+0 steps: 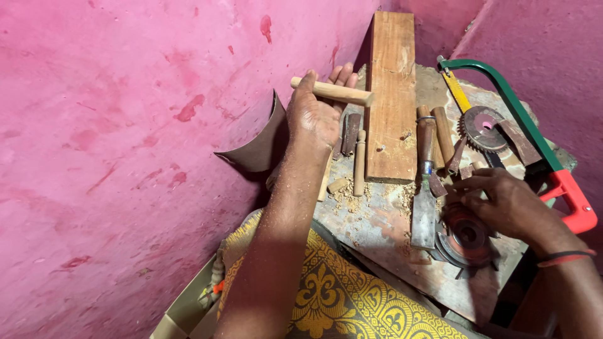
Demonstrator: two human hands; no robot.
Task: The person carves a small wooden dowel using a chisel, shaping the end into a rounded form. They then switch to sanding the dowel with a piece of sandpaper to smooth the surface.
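The left hand point(317, 116) is raised over the far left part of the cluttered workbench point(389, 232), its fingers curled around a short pale wooden dowel point(333, 91) that it holds crosswise, one end poking out to the right toward the upright plank point(392, 94). Just beneath that hand lie more turned wooden pegs point(359, 162) among sawdust, and a curled sheet of brown sandpaper point(257, 147) sits against the pink wall to the left. The right hand point(502, 204) rests low at the near right — fingers bent and pressing on a stack of dark round discs point(465, 235), though whether it actually grips one cannot be told. Between the hands lies a broad chisel point(424, 188) with a wooden handle, blade pointing near. Farther right are a toothed circular saw blade point(482, 129) and a hacksaw point(534, 138) with a green frame and red handle — both well apart from the dowel.
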